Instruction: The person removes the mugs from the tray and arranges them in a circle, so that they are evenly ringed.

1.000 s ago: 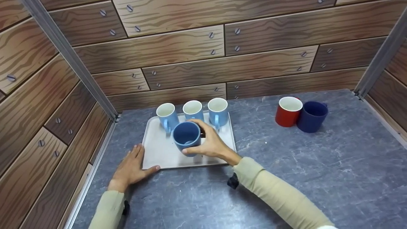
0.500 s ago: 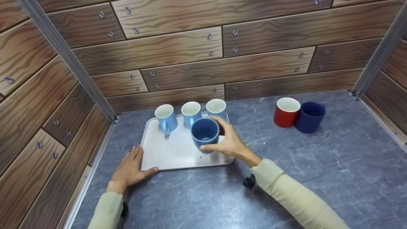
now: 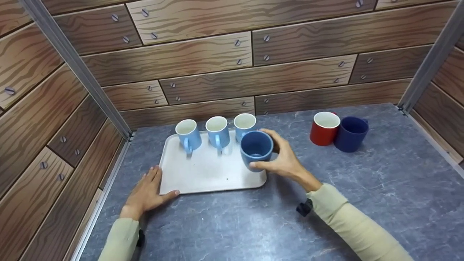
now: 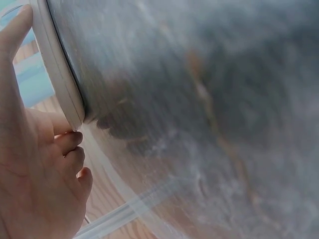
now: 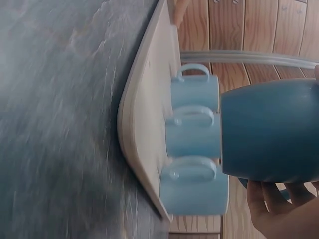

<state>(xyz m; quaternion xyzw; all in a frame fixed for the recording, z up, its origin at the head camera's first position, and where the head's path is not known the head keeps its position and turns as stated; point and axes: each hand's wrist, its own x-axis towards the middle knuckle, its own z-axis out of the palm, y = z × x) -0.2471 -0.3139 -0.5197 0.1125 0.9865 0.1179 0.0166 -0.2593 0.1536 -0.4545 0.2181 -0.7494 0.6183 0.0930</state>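
Observation:
My right hand (image 3: 286, 161) grips a medium-blue mug (image 3: 256, 146) by its side, thumb at the front and fingers behind. The mug is upright, raised over the right side of a white tray (image 3: 203, 174). In the right wrist view its bottom (image 5: 223, 132) is clear of the tray, and a bit of handle shows by the fingers. My left hand (image 3: 145, 195) rests at the tray's front left corner, fingers straight along the left side and thumb at the front edge. Three light-blue mugs, left (image 3: 189, 137), middle (image 3: 218, 134) and right (image 3: 244, 123), line the tray's back, handles forward.
A red mug (image 3: 322, 132) with a white inside stands at the back right, close beside a navy mug (image 3: 349, 136). Wood-patterned walls (image 3: 210, 76) enclose the grey marbled table (image 3: 224, 224) at the back and sides.
My right hand has carried the blue mug rightward, from over the tray's middle to its right side. The left hand stays at the tray corner.

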